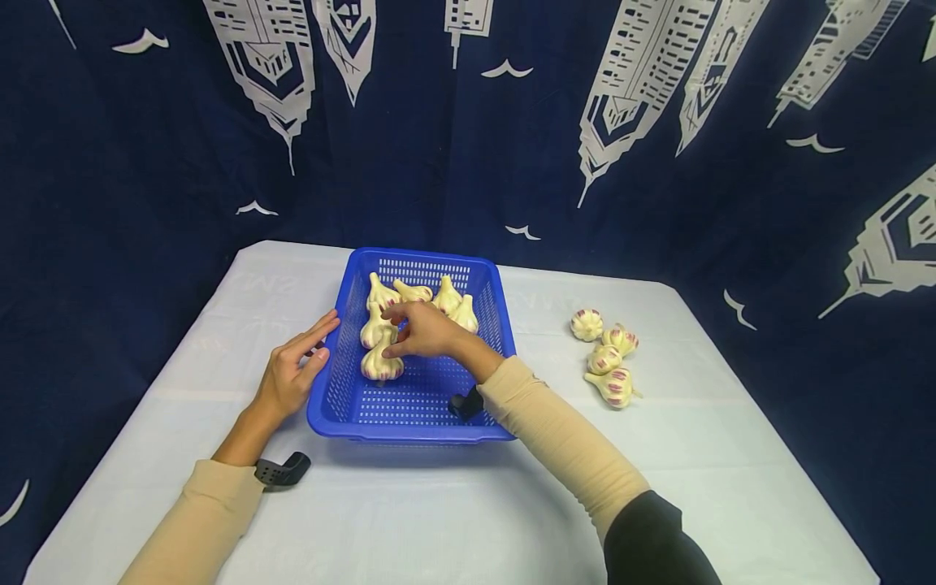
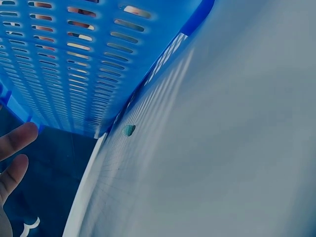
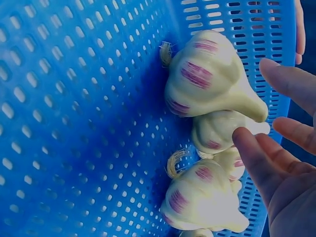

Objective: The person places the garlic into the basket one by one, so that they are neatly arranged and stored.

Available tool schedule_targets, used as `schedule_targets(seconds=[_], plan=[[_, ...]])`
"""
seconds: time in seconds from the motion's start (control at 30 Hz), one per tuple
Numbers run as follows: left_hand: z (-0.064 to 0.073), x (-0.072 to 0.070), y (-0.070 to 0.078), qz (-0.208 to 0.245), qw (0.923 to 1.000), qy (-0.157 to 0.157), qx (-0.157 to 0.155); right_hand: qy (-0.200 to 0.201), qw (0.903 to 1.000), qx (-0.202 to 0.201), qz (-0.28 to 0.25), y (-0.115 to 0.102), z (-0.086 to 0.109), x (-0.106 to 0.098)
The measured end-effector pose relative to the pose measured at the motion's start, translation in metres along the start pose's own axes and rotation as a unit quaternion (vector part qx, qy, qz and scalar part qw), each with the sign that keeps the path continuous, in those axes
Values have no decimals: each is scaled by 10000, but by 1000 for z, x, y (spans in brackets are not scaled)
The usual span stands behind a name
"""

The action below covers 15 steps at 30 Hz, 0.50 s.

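A blue plastic basket (image 1: pixel 417 435) stands on the table with several garlic bulbs inside, toward its left and far sides. My right hand (image 1: pixel 422 329) is over them, thumb and fingers spread apart. In the right wrist view its fingertips come close to a garlic bulb (image 3: pixel 212 79) lying by the slotted wall; whether they touch a bulb I cannot tell. No bulb is gripped. Against the basket's left rim rests my left hand (image 1: pixel 288 374), fingers extended. Two of its fingertips (image 2: pixel 19 140) show beside the slotted basket wall (image 2: pixel 74 59) in the left wrist view.
Right of the basket, several more garlic bulbs (image 1: pixel 604 359) lie close together on the white-covered table (image 1: pixel 453 520). A dark blue cloth (image 1: pixel 453 146) with white building prints hangs behind. Dark straps (image 1: pixel 283 470) sit near both wrists.
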<state>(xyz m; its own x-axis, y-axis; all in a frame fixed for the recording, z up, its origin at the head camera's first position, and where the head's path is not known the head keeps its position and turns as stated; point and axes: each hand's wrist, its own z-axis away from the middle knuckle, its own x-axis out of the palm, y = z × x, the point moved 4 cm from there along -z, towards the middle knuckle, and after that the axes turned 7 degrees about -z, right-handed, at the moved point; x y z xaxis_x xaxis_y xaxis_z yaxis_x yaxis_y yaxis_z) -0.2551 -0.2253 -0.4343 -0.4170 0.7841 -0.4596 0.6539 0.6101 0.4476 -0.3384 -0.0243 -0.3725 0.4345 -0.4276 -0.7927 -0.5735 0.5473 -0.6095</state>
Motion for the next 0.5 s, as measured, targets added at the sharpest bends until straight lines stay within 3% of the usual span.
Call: schedule_targets(seconds=[0.5], plan=[[-1, 0, 0, -20, 10000, 0, 37, 294, 9984, -83, -484, -7, 6, -28]])
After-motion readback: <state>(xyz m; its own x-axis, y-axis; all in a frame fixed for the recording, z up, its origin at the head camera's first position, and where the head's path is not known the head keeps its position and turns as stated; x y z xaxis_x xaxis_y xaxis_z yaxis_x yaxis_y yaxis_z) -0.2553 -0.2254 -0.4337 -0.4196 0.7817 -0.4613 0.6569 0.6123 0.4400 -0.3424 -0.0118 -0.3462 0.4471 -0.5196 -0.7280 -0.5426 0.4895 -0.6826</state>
